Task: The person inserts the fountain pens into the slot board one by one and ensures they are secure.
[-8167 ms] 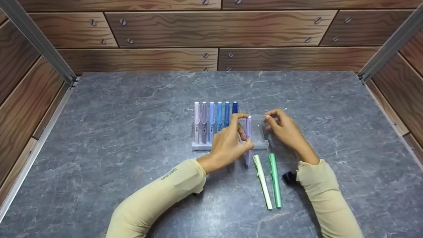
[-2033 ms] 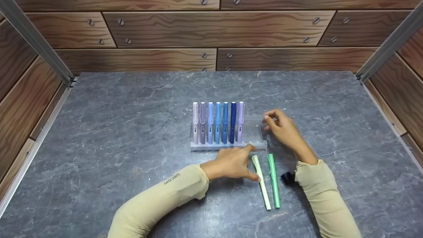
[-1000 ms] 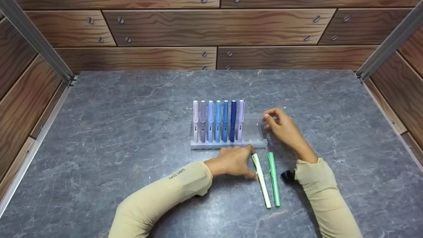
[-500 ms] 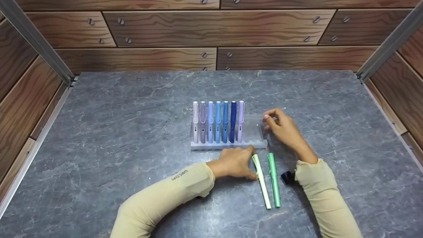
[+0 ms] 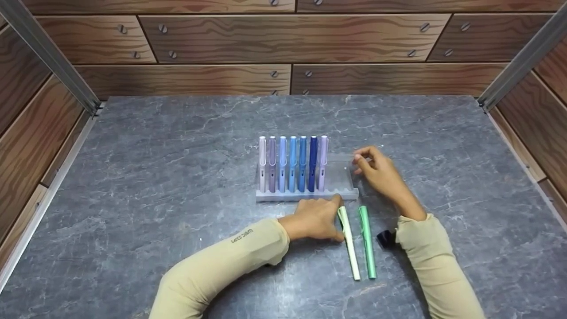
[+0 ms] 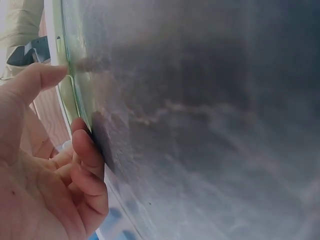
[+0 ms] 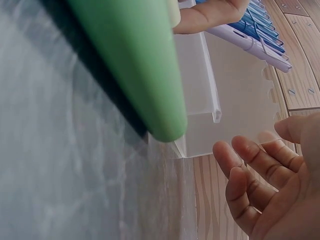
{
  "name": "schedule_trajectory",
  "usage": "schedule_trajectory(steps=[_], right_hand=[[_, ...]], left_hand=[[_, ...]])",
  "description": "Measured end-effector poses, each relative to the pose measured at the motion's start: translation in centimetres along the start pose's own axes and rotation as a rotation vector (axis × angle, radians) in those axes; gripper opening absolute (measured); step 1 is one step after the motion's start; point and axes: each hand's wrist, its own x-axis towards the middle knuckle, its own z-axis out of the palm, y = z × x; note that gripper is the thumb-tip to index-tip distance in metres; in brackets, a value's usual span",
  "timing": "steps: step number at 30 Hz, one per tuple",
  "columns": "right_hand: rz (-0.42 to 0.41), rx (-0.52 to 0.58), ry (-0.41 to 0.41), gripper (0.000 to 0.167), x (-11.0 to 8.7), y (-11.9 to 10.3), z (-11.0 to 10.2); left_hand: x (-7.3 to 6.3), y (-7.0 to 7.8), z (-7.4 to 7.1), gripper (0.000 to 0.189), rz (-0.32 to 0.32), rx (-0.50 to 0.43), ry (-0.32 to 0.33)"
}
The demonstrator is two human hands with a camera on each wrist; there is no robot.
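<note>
My left hand has its thumb and index finger on the pale green pen, which lies on the table in front of the clear pen stand. In the left wrist view the thumb touches this pen near its clip, with the other fingers curled. My right hand holds the stand's right edge with thumb and fingertips. Several capped pens stand side by side in the stand, from pale lilac through blues to a light purple pen furthest right.
A green pen lies just right of the pale green one. Beside the right sleeve is a small black object. Vacant slots show at the stand's right end. Wood-patterned panels border the grey marbled table.
The light purple pen, earlier in my left hand, now stands in the stand. My left hand has moved onto the pale green pen, whose lower end shifts slightly left. The right hand stays put.
</note>
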Motion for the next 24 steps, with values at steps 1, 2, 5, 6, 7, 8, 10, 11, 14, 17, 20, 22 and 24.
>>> schedule_trajectory(steps=[1,2,5,6,7,8,10,11,14,17,20,22,24], right_hand=[[-0.002,-0.001,0.0,0.028,-0.02,0.01,0.0],[-0.005,-0.004,0.0,0.028,-0.02,0.03,0.01],[-0.008,-0.008,-0.001,0.029,-0.06,0.04,0.0],[-0.01,-0.01,-0.002,0.029,-0.06,0.04,-0.01],[-0.01,-0.012,-0.002,0.029,-0.07,0.03,-0.02],[-0.009,-0.011,0.0,0.029,-0.07,0.01,-0.02],[-0.004,-0.012,0.002,0.029,-0.07,-0.03,-0.04],[-0.003,-0.015,0.003,0.029,-0.08,-0.02,-0.06],[-0.003,-0.024,0.0,0.029,-0.14,-0.03,-0.12],[-0.013,-0.034,-0.008,0.031,-0.2,0.01,-0.17],[-0.016,-0.033,-0.013,0.031,-0.24,0.01,-0.19],[-0.015,-0.025,-0.016,0.031,-0.22,0.0,-0.18],[-0.01,-0.02,-0.017,0.031,-0.19,-0.04,-0.17]], left_hand=[[-0.01,0.02,0.01,0.06,0.0,0.003,0.001],[-0.03,0.04,0.02,0.062,0.001,0.004,0.001],[-0.11,0.02,-0.01,0.067,0.006,-0.005,0.006],[-0.14,0.01,-0.03,0.068,0.008,-0.011,0.009],[-0.18,0.0,-0.06,0.069,0.01,-0.015,0.013],[-0.21,-0.03,-0.07,0.069,0.013,-0.022,0.017],[-0.27,-0.08,-0.08,0.068,0.017,-0.037,0.025],[-0.3,-0.12,-0.11,0.068,0.021,-0.045,0.03],[-0.36,-0.22,-0.1,0.067,0.03,-0.09,0.037],[-0.42,-0.25,-0.12,0.066,0.043,-0.152,0.041],[-0.43,-0.25,-0.1,0.065,0.055,-0.215,0.044],[-0.43,-0.24,-0.1,0.064,0.06,-0.253,0.043],[-0.38,-0.25,-0.09,0.063,0.06,-0.294,0.039]])
